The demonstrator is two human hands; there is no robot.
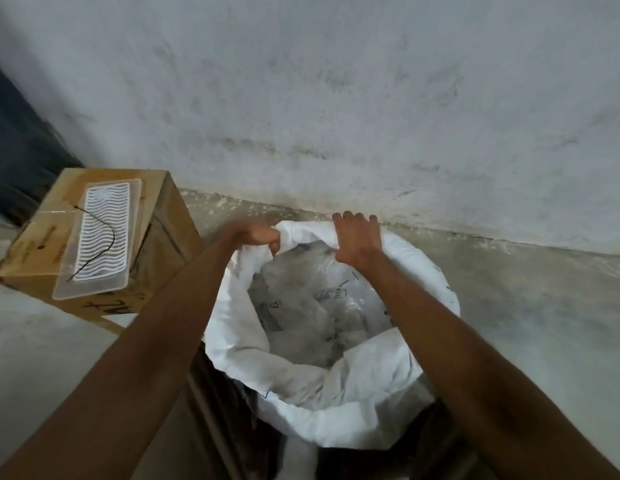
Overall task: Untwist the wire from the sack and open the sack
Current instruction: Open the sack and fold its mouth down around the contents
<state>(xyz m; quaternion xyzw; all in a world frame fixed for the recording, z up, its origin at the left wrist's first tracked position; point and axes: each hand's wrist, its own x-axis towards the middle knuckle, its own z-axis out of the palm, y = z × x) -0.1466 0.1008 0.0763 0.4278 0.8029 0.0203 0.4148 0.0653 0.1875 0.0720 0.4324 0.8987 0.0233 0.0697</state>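
Observation:
A white woven sack [339,393] stands on the floor below me with its mouth spread wide and the rim rolled outward. Inside lie several clear plastic bags [312,306] with dark print. My left hand [262,235] pinches the far left part of the rim. My right hand [357,239] grips the far edge of the rim, fingers curled over it. A thin black wire [100,242], bent in a curve, lies apart from the sack on a clear plastic lid on top of a cardboard box.
A brown cardboard box [163,230] stands to the left of the sack, carrying a clear plastic lid [104,237] with a white wavy pattern. A stained white wall [336,98] rises just behind. Grey concrete floor [526,306] stretches to the right.

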